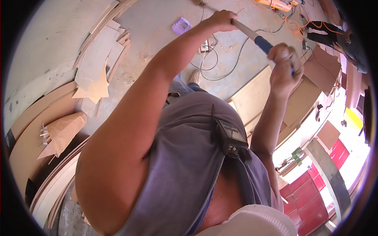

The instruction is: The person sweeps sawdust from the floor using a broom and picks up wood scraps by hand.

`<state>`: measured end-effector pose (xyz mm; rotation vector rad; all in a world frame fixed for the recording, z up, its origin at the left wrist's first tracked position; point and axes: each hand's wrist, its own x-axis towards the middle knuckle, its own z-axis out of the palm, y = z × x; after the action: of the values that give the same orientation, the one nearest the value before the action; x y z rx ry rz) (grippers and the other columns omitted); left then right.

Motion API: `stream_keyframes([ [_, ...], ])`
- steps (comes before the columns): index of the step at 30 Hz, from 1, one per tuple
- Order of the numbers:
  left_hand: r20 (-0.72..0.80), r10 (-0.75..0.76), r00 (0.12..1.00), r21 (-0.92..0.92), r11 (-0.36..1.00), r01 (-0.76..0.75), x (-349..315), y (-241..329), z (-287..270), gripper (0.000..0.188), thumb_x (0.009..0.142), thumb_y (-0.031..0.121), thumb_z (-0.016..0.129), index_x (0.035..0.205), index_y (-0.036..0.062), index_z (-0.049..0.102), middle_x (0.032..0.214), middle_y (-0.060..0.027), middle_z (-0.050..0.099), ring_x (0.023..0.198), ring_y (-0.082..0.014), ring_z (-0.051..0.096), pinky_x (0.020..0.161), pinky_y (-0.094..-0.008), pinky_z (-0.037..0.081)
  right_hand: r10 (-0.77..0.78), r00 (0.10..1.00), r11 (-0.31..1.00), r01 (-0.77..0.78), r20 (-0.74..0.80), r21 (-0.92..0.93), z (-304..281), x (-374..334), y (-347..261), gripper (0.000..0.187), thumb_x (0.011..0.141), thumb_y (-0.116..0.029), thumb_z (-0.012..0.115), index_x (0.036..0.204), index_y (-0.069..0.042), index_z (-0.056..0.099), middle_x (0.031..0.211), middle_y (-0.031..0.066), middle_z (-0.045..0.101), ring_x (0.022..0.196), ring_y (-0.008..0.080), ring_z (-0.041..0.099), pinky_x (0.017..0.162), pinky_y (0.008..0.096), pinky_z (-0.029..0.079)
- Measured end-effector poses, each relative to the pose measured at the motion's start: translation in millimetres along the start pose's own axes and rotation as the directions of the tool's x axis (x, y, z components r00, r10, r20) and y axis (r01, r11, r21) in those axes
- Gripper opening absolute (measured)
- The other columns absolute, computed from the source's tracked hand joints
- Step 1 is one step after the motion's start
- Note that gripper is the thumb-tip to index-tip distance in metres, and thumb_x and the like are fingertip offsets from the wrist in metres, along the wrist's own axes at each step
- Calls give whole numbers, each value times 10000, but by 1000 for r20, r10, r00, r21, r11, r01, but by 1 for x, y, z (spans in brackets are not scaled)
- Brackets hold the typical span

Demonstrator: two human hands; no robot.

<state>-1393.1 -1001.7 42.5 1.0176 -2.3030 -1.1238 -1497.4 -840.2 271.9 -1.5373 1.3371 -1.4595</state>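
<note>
Both my hands are wrapped round a long pole (246, 30), pale grey with a blue sleeve toward its near end. My left hand (223, 20) grips the pale part farther up. Closed over the blue end is my right hand (284, 65), lower and to the right. The pole slants up to the left, where a small brownish head at its far end is partly cut off by the top edge, so its kind is unclear. Below it on the floor lie a purple package (181, 26) and a looping dark cable (236, 65).
Stacked boards and offcuts (96, 55) lean along the left wall, with a brown paper bag (67, 131) among them. Wooden sheets (252, 92) stand at right. An orange machine (277, 4) with orange hose lies top right, near another person (334, 37). Red panels (305, 196) show lower right.
</note>
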Motion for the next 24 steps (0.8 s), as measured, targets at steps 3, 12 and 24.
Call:
stream_keyframes([
  [3,124,-95,988,24,995,92,-38,3,-4,520,789,583,684,875,71,670,847,-115,696,843,-287,679,741,-369,519,55,998,987,-55,2,152,-19,34,1,243,936,-106,474,707,-24,477,673,84,479,650,191,479,632,318,384],
  [12,14,-98,995,-70,993,99,-34,57,-72,555,792,609,672,797,54,698,662,-88,647,679,-200,655,640,-336,497,56,894,987,18,-445,159,-73,72,-8,312,985,-223,458,1086,45,583,1021,166,638,851,217,548,825,309,433],
  [24,-423,-277,863,-155,960,232,-83,-106,-145,361,856,318,704,752,-24,652,749,-72,663,685,-159,608,655,-350,492,766,516,575,-817,-383,50,-28,-236,178,330,868,-299,688,938,24,679,852,80,688,817,142,602,766,304,470],
])
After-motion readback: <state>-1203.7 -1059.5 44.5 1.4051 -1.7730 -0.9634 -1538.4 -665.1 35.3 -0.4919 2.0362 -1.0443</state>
